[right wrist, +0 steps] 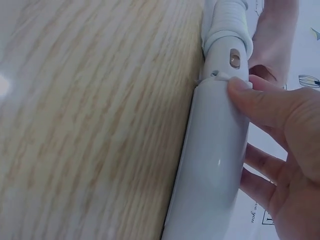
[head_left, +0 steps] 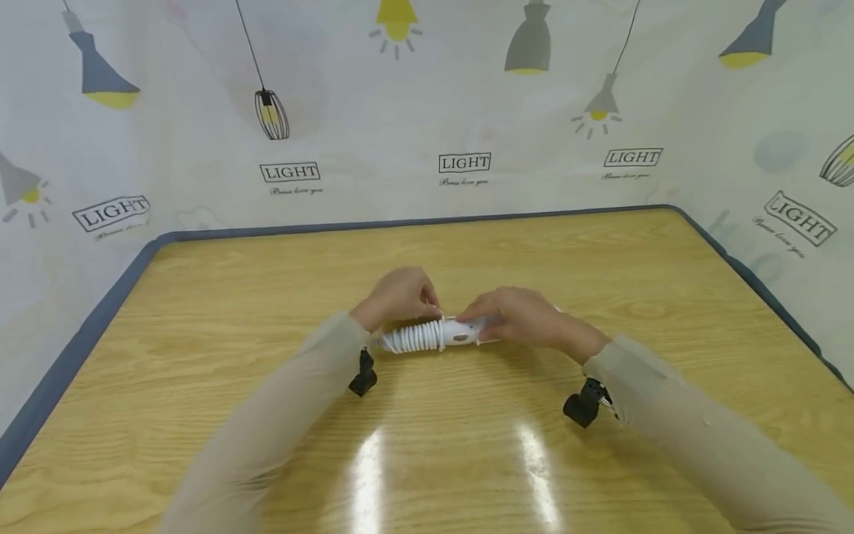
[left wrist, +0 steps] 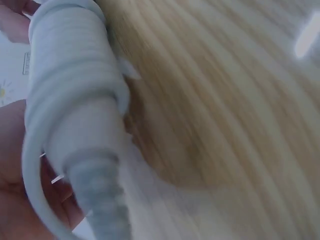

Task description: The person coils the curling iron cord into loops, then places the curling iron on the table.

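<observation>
A white wand-shaped electric appliance (head_left: 460, 333), resembling a hair styler, lies across the wooden table. Its white cord (head_left: 415, 337) is wound in many turns round the handle; a ribbed sleeve (left wrist: 100, 200) shows at the handle's end. My right hand (head_left: 523, 315) grips the wider smooth body (right wrist: 207, 160), thumb on top near a brown switch (right wrist: 235, 58), fingers behind. My left hand (head_left: 403, 293) is at the far side of the coils, its bent fingers pinching at the cord near the last turn. Its exact contact is partly hidden by the handle.
The wooden table (head_left: 267, 282) has a dark blue border along its back and sides. A pale wall covering (head_left: 380, 111) with printed lamps rises behind it. A black wrist camera (head_left: 363, 374) hangs below the left wrist, another camera (head_left: 583, 404) below the right.
</observation>
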The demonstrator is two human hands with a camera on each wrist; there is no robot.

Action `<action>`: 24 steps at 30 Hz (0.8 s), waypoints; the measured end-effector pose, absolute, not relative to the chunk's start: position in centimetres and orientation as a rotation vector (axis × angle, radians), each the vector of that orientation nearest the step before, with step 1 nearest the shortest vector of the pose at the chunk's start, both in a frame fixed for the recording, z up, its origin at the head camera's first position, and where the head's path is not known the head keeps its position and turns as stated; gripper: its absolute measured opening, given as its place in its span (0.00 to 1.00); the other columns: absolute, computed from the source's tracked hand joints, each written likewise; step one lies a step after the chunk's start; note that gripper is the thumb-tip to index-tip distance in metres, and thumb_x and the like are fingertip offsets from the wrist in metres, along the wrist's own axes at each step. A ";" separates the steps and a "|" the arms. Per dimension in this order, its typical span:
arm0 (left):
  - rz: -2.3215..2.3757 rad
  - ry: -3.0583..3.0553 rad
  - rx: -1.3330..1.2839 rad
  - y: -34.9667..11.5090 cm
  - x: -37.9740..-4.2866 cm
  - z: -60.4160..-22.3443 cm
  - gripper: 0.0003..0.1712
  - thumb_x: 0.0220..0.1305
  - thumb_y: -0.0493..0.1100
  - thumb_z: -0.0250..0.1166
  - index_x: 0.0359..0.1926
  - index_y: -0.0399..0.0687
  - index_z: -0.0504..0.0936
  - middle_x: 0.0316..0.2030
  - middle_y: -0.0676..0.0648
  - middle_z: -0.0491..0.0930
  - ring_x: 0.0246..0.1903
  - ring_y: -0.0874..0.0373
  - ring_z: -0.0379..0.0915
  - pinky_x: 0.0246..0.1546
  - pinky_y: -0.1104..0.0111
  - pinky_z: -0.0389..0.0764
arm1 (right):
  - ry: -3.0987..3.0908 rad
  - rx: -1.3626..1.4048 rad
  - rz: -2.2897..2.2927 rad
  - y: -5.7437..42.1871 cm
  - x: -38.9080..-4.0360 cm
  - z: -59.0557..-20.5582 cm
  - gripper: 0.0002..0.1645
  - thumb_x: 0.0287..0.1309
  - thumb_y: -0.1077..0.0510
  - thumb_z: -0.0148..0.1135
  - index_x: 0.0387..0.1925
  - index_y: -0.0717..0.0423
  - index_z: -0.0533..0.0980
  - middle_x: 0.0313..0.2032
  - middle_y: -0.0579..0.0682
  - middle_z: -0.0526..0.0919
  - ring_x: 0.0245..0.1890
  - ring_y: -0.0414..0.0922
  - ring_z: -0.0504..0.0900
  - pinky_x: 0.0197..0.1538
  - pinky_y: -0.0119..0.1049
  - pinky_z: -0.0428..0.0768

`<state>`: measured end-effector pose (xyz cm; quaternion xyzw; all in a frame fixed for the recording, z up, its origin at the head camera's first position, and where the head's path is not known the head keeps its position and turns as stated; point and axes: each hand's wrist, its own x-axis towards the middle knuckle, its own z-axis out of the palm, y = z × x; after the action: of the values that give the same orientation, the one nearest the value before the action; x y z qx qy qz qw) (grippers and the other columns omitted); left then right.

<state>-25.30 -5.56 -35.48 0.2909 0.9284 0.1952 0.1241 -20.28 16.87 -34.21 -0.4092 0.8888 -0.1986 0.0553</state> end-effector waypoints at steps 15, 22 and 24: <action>0.895 2.422 0.786 -9.8 -25.0 -35.3 0.17 0.61 0.40 0.62 0.51 0.40 0.79 0.48 0.42 0.76 0.48 0.51 0.71 0.46 0.61 0.74 | 2.609 -1.044 -0.739 17.9 -20.9 -33.3 0.23 0.50 0.56 0.68 0.50 0.53 0.78 0.50 0.51 0.78 0.49 0.50 0.75 0.49 0.48 0.73; 0.855 2.409 0.805 -9.4 -24.7 -34.8 0.21 0.62 0.40 0.60 0.54 0.34 0.75 0.50 0.40 0.76 0.49 0.50 0.72 0.48 0.62 0.73 | 2.548 -0.990 -0.721 18.6 -21.0 -32.9 0.26 0.50 0.55 0.69 0.53 0.55 0.76 0.52 0.53 0.76 0.49 0.52 0.74 0.50 0.49 0.72; 0.850 2.400 0.818 -9.4 -24.6 -34.8 0.22 0.62 0.40 0.60 0.56 0.33 0.73 0.51 0.39 0.75 0.50 0.49 0.71 0.48 0.62 0.73 | 2.533 -0.989 -0.727 18.8 -21.1 -32.9 0.27 0.50 0.55 0.68 0.54 0.56 0.75 0.52 0.53 0.76 0.50 0.52 0.74 0.50 0.49 0.72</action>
<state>-24.63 -9.39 -34.76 0.2975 0.8731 0.3091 0.2315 -21.08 18.77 -32.89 -0.3467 0.8878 -0.2550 0.1628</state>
